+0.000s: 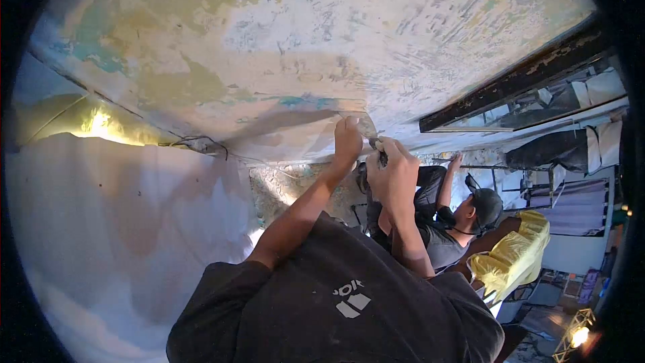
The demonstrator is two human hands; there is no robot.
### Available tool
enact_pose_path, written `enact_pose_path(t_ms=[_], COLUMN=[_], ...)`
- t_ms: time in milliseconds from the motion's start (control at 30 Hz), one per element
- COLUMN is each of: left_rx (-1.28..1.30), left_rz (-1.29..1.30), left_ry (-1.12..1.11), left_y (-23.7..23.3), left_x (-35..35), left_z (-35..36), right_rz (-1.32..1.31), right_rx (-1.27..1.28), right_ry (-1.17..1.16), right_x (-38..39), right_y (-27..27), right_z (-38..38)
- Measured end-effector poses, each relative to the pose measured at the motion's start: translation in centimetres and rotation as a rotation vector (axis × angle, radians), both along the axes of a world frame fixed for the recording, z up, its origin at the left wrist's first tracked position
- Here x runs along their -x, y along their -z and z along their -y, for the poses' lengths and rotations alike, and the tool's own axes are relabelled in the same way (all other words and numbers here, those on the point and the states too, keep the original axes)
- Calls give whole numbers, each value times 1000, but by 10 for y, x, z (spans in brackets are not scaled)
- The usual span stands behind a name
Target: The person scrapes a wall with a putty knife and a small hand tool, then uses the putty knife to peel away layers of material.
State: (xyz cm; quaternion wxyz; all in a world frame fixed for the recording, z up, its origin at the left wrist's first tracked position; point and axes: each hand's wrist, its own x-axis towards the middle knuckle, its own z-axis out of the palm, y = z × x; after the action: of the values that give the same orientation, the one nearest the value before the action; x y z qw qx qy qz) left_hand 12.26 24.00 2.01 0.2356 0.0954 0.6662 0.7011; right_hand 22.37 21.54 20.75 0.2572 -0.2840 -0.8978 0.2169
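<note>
My right hand (393, 171) is closed around the dark handle of a putty knife (367, 126), whose broad, pale blade points up toward the patchy wall (289, 47). Beside it, my left hand (347, 141) is closed too, its fingertips at the left edge of the blade. Both hands are raised in front of my chest, close to the lower part of the wall. Whether the blade touches the wall is hard to tell. Flaking plaster with greenish and bluish patches covers the surface above my hands.
A person in a dark cap (486, 207) crouches close on my right, one arm raised to the wall. A dark-framed opening (517, 81) runs along the upper right. White sheeting (127, 228) hangs at left, yellow sheeting (514, 255) lies at right, and a lamp (579, 336) glows lower right.
</note>
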Motion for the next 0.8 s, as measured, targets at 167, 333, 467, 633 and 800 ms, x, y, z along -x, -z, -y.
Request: enact_pose_path(t_ms=[167,333,467,633,800], left_rx=[-64,5,-62,-140,-215], left_rz=[249,221,393,464,438], left_ry=[31,84,216,264,362], left_y=[-50,-27,-36,-42,-46], left_x=[-1,11,11,12,13], left_z=[18,13,27,33,42], right_rz=[-14,11,-11,72,88], right_rx=[15,-10,-12,-51,-24], right_ry=[22,18,24,41,-15], right_x=[-5,-1,1,2,0], right_y=[6,2,9,18,7], right_z=[-1,1,-2,-13,-7])
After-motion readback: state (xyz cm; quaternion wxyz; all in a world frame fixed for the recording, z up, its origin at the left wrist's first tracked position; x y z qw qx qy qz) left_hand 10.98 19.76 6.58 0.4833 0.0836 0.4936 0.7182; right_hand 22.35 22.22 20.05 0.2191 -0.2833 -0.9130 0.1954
